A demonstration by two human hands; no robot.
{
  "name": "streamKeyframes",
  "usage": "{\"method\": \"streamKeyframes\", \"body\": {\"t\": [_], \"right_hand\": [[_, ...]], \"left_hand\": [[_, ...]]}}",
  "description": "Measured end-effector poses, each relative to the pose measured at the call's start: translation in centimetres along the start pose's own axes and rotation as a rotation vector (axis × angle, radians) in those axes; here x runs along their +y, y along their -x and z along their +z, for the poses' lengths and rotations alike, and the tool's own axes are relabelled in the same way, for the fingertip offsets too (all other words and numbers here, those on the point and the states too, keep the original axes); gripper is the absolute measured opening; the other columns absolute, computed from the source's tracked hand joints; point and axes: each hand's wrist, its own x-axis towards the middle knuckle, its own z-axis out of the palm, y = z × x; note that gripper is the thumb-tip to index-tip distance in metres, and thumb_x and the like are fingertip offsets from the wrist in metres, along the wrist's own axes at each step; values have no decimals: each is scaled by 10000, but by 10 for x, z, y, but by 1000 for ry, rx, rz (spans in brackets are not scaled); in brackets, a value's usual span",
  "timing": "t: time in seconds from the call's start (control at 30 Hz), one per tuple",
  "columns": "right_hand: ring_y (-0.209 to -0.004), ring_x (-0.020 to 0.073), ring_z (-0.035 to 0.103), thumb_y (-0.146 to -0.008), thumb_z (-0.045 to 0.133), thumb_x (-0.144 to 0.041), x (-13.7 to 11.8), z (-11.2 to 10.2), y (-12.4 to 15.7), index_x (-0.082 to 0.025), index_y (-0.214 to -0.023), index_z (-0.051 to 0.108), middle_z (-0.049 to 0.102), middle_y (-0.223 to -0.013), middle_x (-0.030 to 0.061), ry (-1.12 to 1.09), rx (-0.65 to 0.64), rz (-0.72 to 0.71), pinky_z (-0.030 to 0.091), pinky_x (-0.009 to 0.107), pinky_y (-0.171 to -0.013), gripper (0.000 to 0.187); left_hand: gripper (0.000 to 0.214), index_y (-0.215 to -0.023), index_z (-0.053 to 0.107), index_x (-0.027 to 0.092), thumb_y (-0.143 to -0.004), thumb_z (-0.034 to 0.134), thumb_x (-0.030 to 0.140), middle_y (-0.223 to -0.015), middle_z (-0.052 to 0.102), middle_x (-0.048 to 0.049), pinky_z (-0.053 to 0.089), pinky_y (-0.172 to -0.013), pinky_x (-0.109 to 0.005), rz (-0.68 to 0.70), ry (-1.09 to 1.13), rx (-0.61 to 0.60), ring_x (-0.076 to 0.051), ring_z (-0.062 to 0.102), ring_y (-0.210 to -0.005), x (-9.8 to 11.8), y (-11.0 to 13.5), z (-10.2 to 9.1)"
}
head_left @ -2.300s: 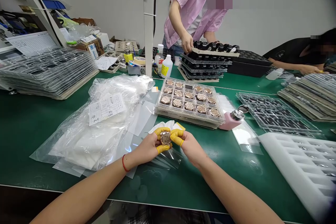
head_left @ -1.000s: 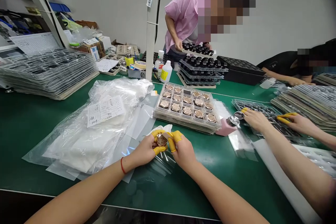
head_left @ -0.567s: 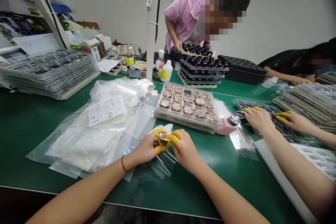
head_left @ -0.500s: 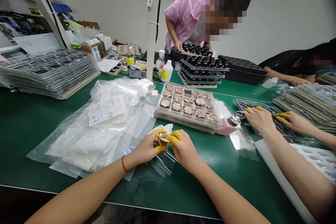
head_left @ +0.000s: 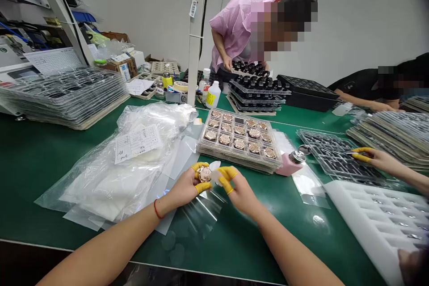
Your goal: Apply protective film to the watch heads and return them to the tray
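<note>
While the left hand (head_left: pixel 184 190) pinches the rose-gold watch case (head_left: pixel 203 174) btw. thumb & forefinger, the right hand (head_left: pixel 241 192) sits just right of that grip, fingers curled; if it holds sth. I cannot tell.

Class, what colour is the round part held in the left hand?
Rose-gold, the round part in the left hand; head view shows it best.

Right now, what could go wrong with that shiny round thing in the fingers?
1. The round metal part is pinched only by the fingertips of the left hand, above the green table; it might slip and fall.
2. Only the fingertips wear yellow covers, so bare skin could perhaps smudge it.
3. The right hand hovers close over loose clear film, which might snag or slide.
</note>
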Motion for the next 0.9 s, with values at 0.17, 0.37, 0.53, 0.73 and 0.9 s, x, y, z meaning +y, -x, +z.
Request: {"method": "streamKeyframes", "body": {"t": [0.17,0.37,0.53,0.73,0.9], "right_hand": [[-970,272,529,-821,489,-160,27,-7,-10,-141,-1073,570,615,-991,144,317,-40,349,425,427,-829,266],[-946,195,544,-865,466,-245,-2,15,-5,-207,-1243,476,605,-1058,78,-68,12,237,445,357,-852,380],[-691,143,570,-791,556,-266,2,-2,-49,-200,-1134,509,602,-779,-6,-356,87,281,476,282,-650,353],[-837,175,579,-858,428,-305,75,-88,-153,-174,-1060,535,636,-986,73,97,482,479,439,292,-726,263],[-876,182,570,-837,424,-200,117,-95,-188,-185,-1031,598,655,-990,69,264,365,555,422,276,-750,261]], "left_hand": [[559,-1242,404,213,-752,666,266,-957,590,-31,511,-791,-324,-10,-112,-6,-162,611,-818,-5,2,3],[594,-1289,387,193,-766,645,307,-947,634,-54,497,-761,-318,-17,-153,-83,-197,622,-828,-12,3,7],[765,-1413,166,173,-798,589,337,-754,644,-6,476,-756,-340,-23,-179,-32,-194,621,-751,-14,2,5],[775,-1421,169,144,-805,560,405,-748,644,-9,462,-799,-349,-11,-185,-2,-185,614,-749,-14,0,0],[623,-1326,393,139,-793,568,410,-776,654,-40,474,-773,-346,-16,-220,-5,-195,611,-753,-15,1,0]]}}
